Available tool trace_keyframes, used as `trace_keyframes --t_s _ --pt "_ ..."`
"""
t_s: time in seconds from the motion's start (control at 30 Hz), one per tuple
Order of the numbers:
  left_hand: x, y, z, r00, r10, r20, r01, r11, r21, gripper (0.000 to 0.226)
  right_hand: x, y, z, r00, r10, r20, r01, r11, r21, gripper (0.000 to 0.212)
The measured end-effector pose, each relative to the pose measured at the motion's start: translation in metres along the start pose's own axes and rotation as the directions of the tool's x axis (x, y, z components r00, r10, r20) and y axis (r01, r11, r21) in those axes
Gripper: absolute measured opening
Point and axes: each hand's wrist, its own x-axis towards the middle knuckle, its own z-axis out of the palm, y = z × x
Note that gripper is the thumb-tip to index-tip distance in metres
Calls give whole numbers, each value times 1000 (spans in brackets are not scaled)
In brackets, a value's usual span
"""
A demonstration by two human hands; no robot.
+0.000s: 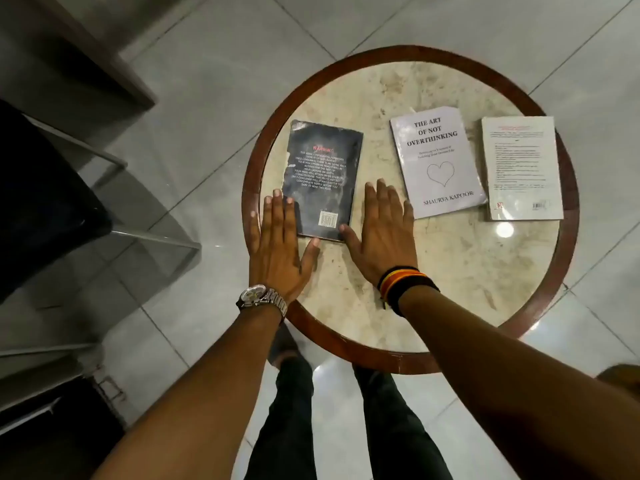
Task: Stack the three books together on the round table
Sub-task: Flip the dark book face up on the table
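Observation:
Three books lie flat and apart on the round marble table (450,271) with its brown wooden rim. The dark book (322,174) lies at the left, back cover up. A pale grey book (438,161) titled "The Art of Not Overthinking" sits in the middle. A white book (521,168) lies at the right, back cover up. My left hand (277,244) rests flat at the dark book's left edge, fingers spread, thumb at its near corner. My right hand (381,233) lies flat at its right edge, thumb touching the near right corner. Neither hand holds anything.
A glass-topped table with metal legs (149,216) and a dark chair (45,202) stand to the left. Grey floor tiles surround the round table. My legs (346,427) stand at the table's near edge. A bright light reflection (504,230) shows on the marble.

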Motion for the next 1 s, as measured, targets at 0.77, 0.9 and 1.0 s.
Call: trace_keyframes --t_s 0.77,0.9,1.0 --pt "-2 -3 47 948 -242 -208 226 969 -97 86 60 -46 -13 783 452 427 -563 222 796 50" --pt "0 -4 49 960 -200 -195 197 980 -35 86 64 -40 -46 892 450 44 -251 413 876 19" --pt "2 -5 48 960 -192 -205 193 981 -13 86 65 -46 -69 884 363 -295 -39 687 726 20"
